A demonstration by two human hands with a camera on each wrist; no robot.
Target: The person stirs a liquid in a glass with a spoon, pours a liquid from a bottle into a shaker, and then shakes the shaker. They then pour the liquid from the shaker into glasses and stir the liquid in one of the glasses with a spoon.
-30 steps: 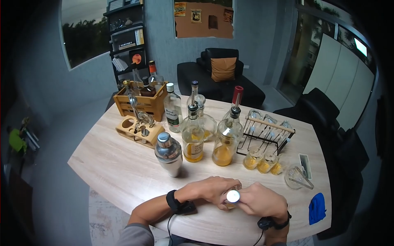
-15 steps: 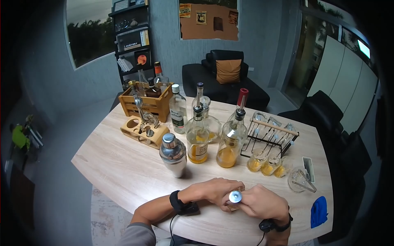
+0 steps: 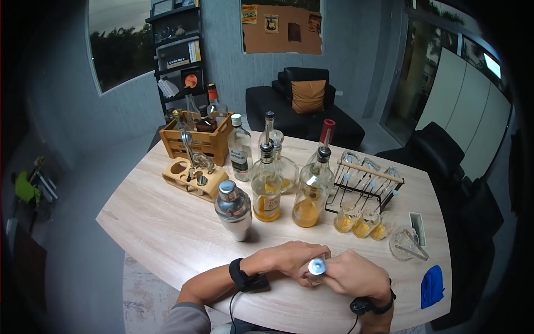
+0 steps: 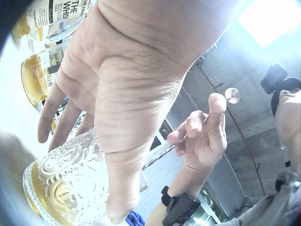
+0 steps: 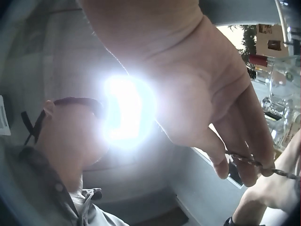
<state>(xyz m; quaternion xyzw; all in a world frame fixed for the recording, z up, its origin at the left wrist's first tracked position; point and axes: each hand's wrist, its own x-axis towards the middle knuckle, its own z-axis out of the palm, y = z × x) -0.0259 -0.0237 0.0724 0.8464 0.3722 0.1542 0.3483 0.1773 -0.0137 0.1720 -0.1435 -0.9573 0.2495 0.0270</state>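
At the near side of the table, my left hand holds an embossed glass, its thumb on one side and fingers on the other. Amber liquid shows low in the glass. My right hand pinches the twisted shaft of a bar spoon between thumb and fingers. The spoon's round flat end sticks up above that hand, and in the head view it covers most of the glass. The spoon's lower end is hidden. A steel cocktail shaker stands upright beyond my left hand.
Two bottles with pourers, one left of the other, stand ahead. Small amber-filled glasses sit by a wire rack. Right are a glass bowl with tongs and a blue cloth. Back left: wooden crate, tool stand.
The head view has shifted slightly, moving the whole scene a little to the right and down. Both hands keep their hold on the glass and bar spoon, nearly in place.
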